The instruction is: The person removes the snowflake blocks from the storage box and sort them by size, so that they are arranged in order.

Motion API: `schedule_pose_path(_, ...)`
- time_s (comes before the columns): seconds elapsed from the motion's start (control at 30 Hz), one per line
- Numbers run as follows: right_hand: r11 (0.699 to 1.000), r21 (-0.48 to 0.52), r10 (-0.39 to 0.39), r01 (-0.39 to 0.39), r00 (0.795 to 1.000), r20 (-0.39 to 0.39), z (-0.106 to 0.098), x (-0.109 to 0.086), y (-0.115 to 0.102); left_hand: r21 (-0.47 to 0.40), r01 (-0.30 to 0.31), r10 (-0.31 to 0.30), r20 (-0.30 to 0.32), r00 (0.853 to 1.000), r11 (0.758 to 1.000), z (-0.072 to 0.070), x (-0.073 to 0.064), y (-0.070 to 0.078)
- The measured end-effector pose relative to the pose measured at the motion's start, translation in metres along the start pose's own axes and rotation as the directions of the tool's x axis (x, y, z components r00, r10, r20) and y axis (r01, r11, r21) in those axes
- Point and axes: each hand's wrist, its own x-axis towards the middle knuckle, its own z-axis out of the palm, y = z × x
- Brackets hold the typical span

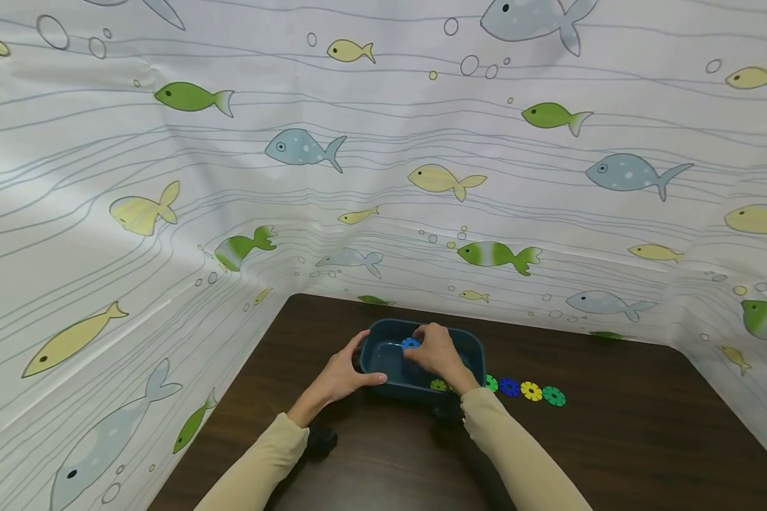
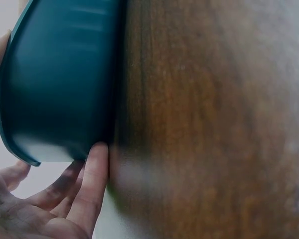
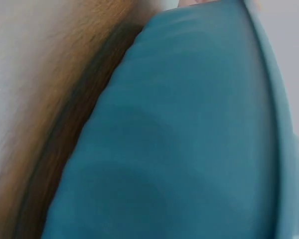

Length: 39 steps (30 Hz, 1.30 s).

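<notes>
A dark blue-green plastic tub (image 1: pixel 393 387) stands on the table. My left hand (image 1: pixel 340 372) holds its left end, the thumb at the front rim and the fingers along the end wall; the left wrist view shows the fingertips against the tub wall (image 2: pixel 60 89). Inside the tub, my right hand (image 1: pixel 436 349) pinches a blue notched plastic disc (image 1: pixel 410 343). A green disc (image 1: pixel 438 385) lies near the tub's front wall, partly hidden by the right wrist. In the right wrist view the tub's outer wall (image 3: pixel 174 129) fills most of the picture and hides the hand.
Right of the tub, several notched discs lie in a row on the dark wooden table (image 1: pixel 613 440): green (image 1: pixel 491 383), blue (image 1: pixel 509 387), yellow (image 1: pixel 531 391) and green (image 1: pixel 554 396). A fish-patterned white curtain (image 1: pixel 383 234) encloses the table's back and sides.
</notes>
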Motion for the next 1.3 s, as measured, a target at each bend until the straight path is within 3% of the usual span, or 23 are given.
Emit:
schedule_pose_path(0.47,0.997,0.029,-0.064,0.07,0.984,-0.164,-0.047,-0.048,0.043,0.02,0.023,-0.023,-0.011,1.0,1.0,0.004,0.0,0.004)
schedule_pose_path(1.0,0.999,-0.035,-0.022,0.012,0.957,-0.289,-0.094,-0.091,0.1,0.051,0.019,-0.019,-0.002,1.0,0.999,0.003,-0.002,0.006)
schedule_pose_path(1.3,0.997,-0.046,0.048,-0.063,0.96,-0.277,-0.119,-0.111,0.135,0.055,0.016,-0.016,-0.002,1.0,0.998,0.004,-0.001,0.006)
